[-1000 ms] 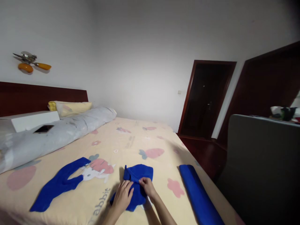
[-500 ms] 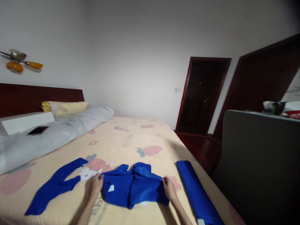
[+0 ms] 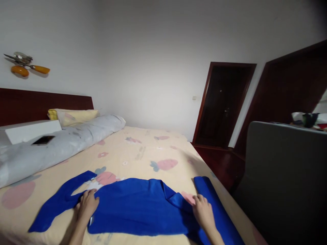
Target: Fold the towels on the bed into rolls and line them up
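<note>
A blue garment (image 3: pixel 138 207) lies spread over the bed in front of me, with a white label (image 3: pixel 91 220) at its left edge and a fold on its right part. My left hand (image 3: pixel 88 204) is closed at the garment's upper left edge, fingers bent. At the right end, my right hand (image 3: pixel 204 211) is closed on the cloth, close against a long blue roll (image 3: pixel 217 207). Left of my left hand is a separate blue cloth piece (image 3: pixel 56 200), forked at the top like small trousers. My hands hide parts of both garment ends.
The bed (image 3: pixel 143 153) has a patterned yellow sheet. A grey bolster-like roll (image 3: pixel 76 139) crosses its left side, with a phone (image 3: pixel 43 140) on top and a white box (image 3: pixel 33 131) behind. A dark grey panel (image 3: pixel 283 177) stands at right, beyond the bed's edge.
My hands have moved apart, left hand leftward and right hand rightward. The garment, bunched and folded in the middle before, is now opened out wider and flatter. The view has shifted slightly.
</note>
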`<state>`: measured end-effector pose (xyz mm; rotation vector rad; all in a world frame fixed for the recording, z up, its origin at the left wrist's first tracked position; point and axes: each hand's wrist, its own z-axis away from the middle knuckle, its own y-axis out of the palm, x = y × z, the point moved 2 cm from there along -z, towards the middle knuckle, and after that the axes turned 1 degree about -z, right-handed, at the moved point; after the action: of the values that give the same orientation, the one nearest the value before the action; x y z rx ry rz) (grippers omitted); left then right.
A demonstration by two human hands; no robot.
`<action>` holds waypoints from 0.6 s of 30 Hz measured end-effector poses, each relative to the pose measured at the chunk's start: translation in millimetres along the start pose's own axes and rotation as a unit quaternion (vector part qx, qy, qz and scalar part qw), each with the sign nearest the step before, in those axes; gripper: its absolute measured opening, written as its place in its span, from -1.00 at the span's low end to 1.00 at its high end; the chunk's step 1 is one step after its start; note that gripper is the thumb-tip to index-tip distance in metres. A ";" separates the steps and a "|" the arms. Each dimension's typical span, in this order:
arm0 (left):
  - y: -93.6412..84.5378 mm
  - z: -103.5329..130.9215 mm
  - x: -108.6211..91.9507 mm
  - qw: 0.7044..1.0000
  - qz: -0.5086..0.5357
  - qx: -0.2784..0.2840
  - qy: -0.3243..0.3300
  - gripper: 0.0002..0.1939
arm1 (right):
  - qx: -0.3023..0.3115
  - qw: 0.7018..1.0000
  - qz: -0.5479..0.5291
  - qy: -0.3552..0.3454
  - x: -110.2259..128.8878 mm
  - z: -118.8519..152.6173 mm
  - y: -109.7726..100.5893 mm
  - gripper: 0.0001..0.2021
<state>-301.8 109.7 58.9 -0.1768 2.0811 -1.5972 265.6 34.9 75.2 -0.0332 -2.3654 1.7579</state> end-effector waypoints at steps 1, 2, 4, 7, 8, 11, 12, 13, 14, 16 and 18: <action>3.7 -1.0 -15.7 1.000 0.006 0.010 0.016 -0.54 | -0.001 0.999 -0.029 -0.041 15.2 -2.9 5.0 -0.62; 7.6 -2.1 -30.6 0.999 0.012 0.025 0.024 -0.53 | 0.015 0.996 -0.065 -0.067 29.2 -5.9 11.9 -0.60; 16.1 -4.1 -55.5 0.998 0.018 0.051 0.019 -0.48 | 0.062 0.990 -0.111 -0.065 50.1 -12.3 27.7 -0.51; 26.8 -8.7 -76.9 0.997 0.016 0.072 0.016 -0.44 | 0.104 0.988 -0.117 0.000 60.6 -24.9 45.8 -0.44; 28.7 -11.6 -80.2 0.997 0.015 0.080 0.017 -0.44 | 0.109 0.987 -0.117 0.012 59.5 -30.6 48.2 -0.48; 27.5 -26.8 -84.6 0.992 0.016 0.115 0.039 -0.52 | 0.118 0.984 -0.130 0.009 47.0 -51.5 45.6 -0.68; 25.5 -33.2 -85.5 0.989 0.021 0.133 0.054 -0.56 | 0.120 0.983 -0.136 0.004 40.7 -59.2 42.6 -0.71; 23.3 -39.6 -86.4 0.985 0.026 0.154 0.071 -0.60 | 0.118 0.983 -0.142 -0.004 34.0 -66.6 39.1 -0.74; 21.2 -45.5 -87.4 0.980 0.034 0.175 0.087 -0.63 | 0.115 0.982 -0.148 -0.010 27.2 -73.6 35.6 -0.75; 18.1 -54.4 -89.5 0.969 0.052 0.212 0.113 -0.66 | 0.104 0.983 -0.151 -0.016 13.5 -85.5 29.1 -0.80; 16.8 -59.0 -92.1 0.959 0.080 0.235 0.134 -0.71 | 0.088 0.986 -0.141 -0.009 0.5 -93.8 23.5 -0.84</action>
<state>-246.4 202.5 82.6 0.3819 1.7748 -2.0439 278.6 130.6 78.8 0.3277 -2.0928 1.8195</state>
